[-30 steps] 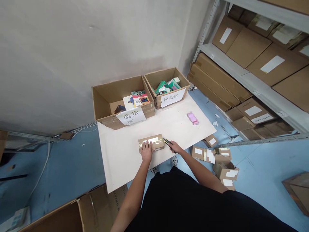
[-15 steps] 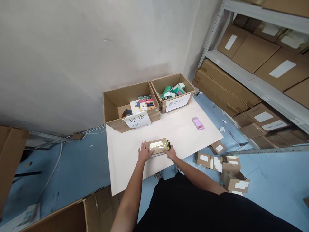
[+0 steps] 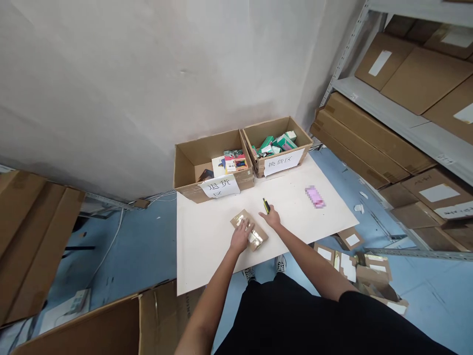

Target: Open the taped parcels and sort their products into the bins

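A small cardboard box [image 3: 260,237] wrapped in shiny clear tape lies at a slant on the white tabletop [image 3: 207,246]. Across its top rests my left hand [image 3: 241,236], the fingers gripping it around a white label that they partly cover. My right hand [image 3: 272,217] is closed round a yellow and black utility knife [image 3: 266,205], held just to the right of the box and apart from it. The knife points up and away from me; whether its blade is out is too small to tell.
At the table's back stand two open cartons with handwritten signs: the left carton [image 3: 192,195] holds books, the right carton [image 3: 310,143] green and white packs. A blurred pink item [image 3: 315,196] lies on the right. Cardboard boxes [image 3: 377,278] litter the floor beside a loaded shelf [image 3: 391,106].
The box has turned from lying crosswise to a slant. My right hand has come off it with the knife and moved away. My left hand has shifted onto its top.
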`<move>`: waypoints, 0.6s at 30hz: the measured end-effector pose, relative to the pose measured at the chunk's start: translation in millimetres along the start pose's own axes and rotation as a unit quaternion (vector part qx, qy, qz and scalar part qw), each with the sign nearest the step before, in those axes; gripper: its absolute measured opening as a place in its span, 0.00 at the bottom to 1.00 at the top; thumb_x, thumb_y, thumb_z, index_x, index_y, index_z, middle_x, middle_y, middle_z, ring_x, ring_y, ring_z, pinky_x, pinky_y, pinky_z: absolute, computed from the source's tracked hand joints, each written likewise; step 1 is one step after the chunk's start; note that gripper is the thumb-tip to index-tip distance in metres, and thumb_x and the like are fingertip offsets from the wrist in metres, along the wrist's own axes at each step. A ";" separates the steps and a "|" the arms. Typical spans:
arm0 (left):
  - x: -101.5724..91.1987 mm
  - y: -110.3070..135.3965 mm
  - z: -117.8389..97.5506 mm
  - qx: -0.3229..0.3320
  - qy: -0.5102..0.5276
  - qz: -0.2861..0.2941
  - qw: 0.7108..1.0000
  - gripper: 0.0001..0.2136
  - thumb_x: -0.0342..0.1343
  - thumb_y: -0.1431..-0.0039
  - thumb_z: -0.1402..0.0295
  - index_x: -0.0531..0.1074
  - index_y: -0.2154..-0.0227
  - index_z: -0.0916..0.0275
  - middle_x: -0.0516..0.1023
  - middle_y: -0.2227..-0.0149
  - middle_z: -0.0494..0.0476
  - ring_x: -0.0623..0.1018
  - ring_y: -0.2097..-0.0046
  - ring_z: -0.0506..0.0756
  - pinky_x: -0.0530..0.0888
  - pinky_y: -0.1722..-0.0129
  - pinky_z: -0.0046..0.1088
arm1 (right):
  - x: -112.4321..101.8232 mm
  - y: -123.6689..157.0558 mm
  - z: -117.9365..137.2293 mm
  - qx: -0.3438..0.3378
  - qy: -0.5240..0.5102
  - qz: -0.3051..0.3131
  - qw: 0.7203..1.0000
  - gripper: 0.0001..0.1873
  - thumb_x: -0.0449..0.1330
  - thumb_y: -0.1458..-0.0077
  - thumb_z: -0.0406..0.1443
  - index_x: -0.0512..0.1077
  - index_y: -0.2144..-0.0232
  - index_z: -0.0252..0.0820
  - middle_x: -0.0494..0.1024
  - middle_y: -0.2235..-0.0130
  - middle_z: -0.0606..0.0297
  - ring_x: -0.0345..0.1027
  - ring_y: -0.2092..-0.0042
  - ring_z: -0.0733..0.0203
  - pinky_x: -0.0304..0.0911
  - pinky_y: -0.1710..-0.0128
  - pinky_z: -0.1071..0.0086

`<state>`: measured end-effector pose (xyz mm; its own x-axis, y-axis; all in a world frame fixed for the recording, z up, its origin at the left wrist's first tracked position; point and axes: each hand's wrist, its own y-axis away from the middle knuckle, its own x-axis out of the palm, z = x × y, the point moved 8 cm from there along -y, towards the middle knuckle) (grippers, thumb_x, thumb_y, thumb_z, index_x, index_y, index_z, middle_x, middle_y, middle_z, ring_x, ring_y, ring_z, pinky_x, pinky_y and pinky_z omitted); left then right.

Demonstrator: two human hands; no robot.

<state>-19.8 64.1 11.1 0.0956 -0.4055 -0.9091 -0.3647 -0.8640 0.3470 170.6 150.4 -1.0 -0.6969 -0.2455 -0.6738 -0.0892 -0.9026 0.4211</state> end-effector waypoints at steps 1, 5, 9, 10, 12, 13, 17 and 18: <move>-1.5 -13.1 -0.1 0.034 -0.004 0.035 0.999 0.46 0.67 0.47 0.73 0.55 0.26 0.53 0.47 0.22 0.64 0.47 0.22 0.69 0.62 0.30 0.50 | 5.1 13.1 -13.7 0.001 0.001 0.010 1.000 0.34 0.67 0.40 0.53 0.64 0.41 0.42 0.82 0.50 0.53 0.78 0.48 0.46 0.67 0.54 0.64; 0.5 -42.7 21.9 0.038 0.012 0.120 0.992 0.51 0.72 0.51 0.69 0.53 0.26 0.51 0.44 0.21 0.63 0.47 0.22 0.68 0.58 0.27 0.48 | 42.6 55.5 -56.5 0.011 -0.023 0.105 0.994 0.38 0.73 0.49 0.52 0.66 0.42 0.46 0.82 0.51 0.58 0.79 0.50 0.47 0.68 0.56 0.65; 7.4 -40.1 34.1 -0.031 0.024 0.064 0.997 0.44 0.65 0.39 0.57 0.50 0.24 0.51 0.45 0.21 0.61 0.47 0.22 0.64 0.56 0.27 0.46 | 31.8 45.5 -68.2 0.050 -0.048 0.045 0.997 0.37 0.71 0.46 0.52 0.66 0.40 0.46 0.82 0.51 0.57 0.78 0.50 0.47 0.68 0.56 0.65; 8.6 -38.1 34.9 -0.068 0.017 0.037 0.997 0.41 0.60 0.35 0.54 0.49 0.24 0.52 0.45 0.22 0.62 0.47 0.22 0.64 0.56 0.27 0.47 | 22.0 37.8 -68.3 0.056 -0.060 0.020 0.996 0.32 0.67 0.41 0.52 0.66 0.41 0.46 0.83 0.53 0.57 0.79 0.51 0.48 0.69 0.58 0.66; 10.6 -35.1 33.3 -0.150 -0.004 -0.008 0.989 0.37 0.51 0.29 0.50 0.49 0.24 0.57 0.45 0.22 0.65 0.47 0.22 0.66 0.55 0.27 0.51 | 3.7 23.2 -71.2 0.069 -0.109 0.003 0.992 0.22 0.59 0.33 0.52 0.69 0.46 0.46 0.83 0.60 0.61 0.80 0.59 0.54 0.68 0.64 0.69; 12.2 -34.9 30.9 -0.183 -0.010 -0.019 0.983 0.36 0.48 0.28 0.48 0.49 0.24 0.59 0.45 0.22 0.67 0.48 0.22 0.67 0.54 0.27 0.52 | -2.6 17.5 -73.9 0.073 -0.138 0.014 0.988 0.19 0.56 0.31 0.52 0.70 0.50 0.46 0.82 0.65 0.64 0.79 0.65 0.57 0.66 0.68 0.71; 18.0 -41.1 20.9 -0.235 -0.004 -0.022 0.972 0.38 0.43 0.29 0.44 0.49 0.24 0.59 0.46 0.22 0.68 0.50 0.23 0.68 0.57 0.28 0.53 | -11.7 9.4 -84.4 0.048 -0.204 0.102 0.972 0.19 0.56 0.31 0.52 0.69 0.65 0.45 0.73 0.80 0.74 0.65 0.83 0.67 0.55 0.81 0.75; 17.9 -42.4 20.0 -0.236 -0.003 -0.024 0.971 0.38 0.43 0.29 0.43 0.49 0.24 0.59 0.47 0.22 0.68 0.50 0.23 0.69 0.57 0.28 0.53 | -10.8 9.9 -86.2 0.041 -0.210 0.120 0.969 0.19 0.58 0.32 0.52 0.68 0.67 0.45 0.71 0.81 0.75 0.63 0.84 0.67 0.54 0.82 0.75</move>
<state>-21.2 99.4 -24.5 0.0968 -0.3605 -0.9277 0.1054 -0.9232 0.3697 238.5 113.6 -41.8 -0.9314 -0.2639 -0.2507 0.0676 -0.8021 0.5933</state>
